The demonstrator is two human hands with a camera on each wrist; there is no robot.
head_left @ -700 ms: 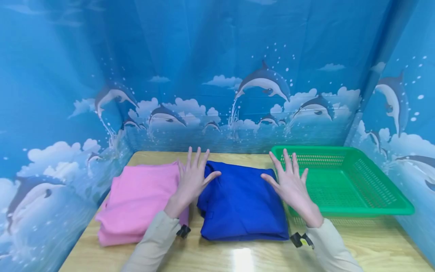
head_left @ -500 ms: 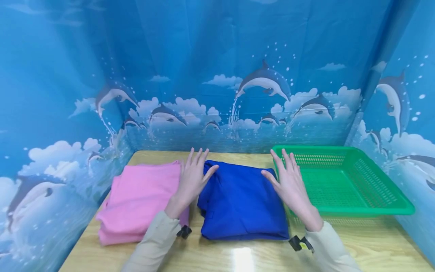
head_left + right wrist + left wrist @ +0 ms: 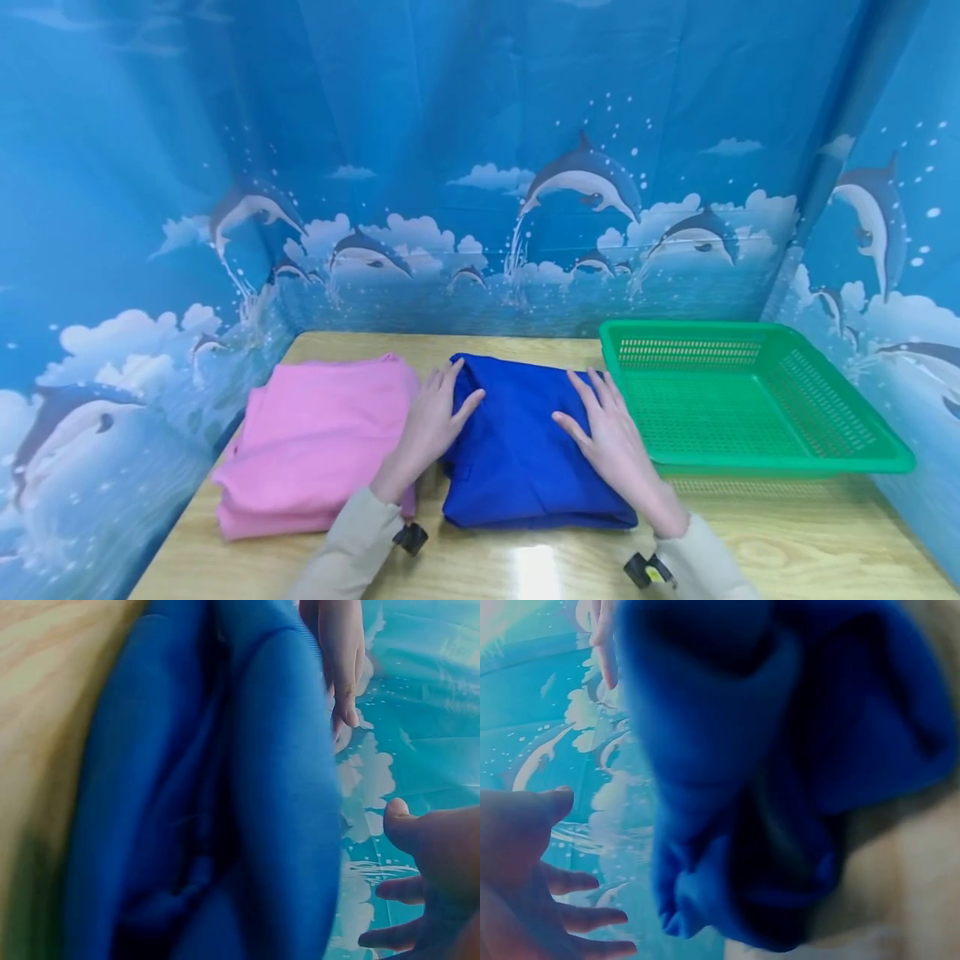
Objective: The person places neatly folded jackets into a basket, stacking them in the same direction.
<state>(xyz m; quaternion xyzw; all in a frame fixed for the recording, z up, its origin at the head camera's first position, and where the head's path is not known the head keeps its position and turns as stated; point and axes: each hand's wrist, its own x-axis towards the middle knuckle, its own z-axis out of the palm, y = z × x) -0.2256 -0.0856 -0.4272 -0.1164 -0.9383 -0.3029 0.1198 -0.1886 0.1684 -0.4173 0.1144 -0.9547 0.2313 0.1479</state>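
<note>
A folded blue cloth garment [image 3: 536, 467] lies on the table between my hands, its folded layers showing at the side in both wrist views. Over its left edge, fingers spread and straight, is my left hand [image 3: 429, 421]. My right hand [image 3: 611, 442] hovers by the right part of the garment with its fingers extended. Neither hand grips anything; whether the fingertips touch the cloth cannot be made out. In the left wrist view the left palm [image 3: 517, 870] stands apart from the blue folds. The right palm [image 3: 450, 862] likewise shows apart from them in the right wrist view.
Left of the blue garment lies a folded pink cloth [image 3: 318, 442], partly behind my left forearm. A green perforated plastic basket [image 3: 817, 462] stands at the right. Dolphin-printed curtains [image 3: 480, 167] enclose the wooden table [image 3: 480, 567] at the back and sides.
Both hands have come lower and nearer the blue garment. The right hand has shifted left, off the basket's edge and over the garment. The cloths and basket stay put.
</note>
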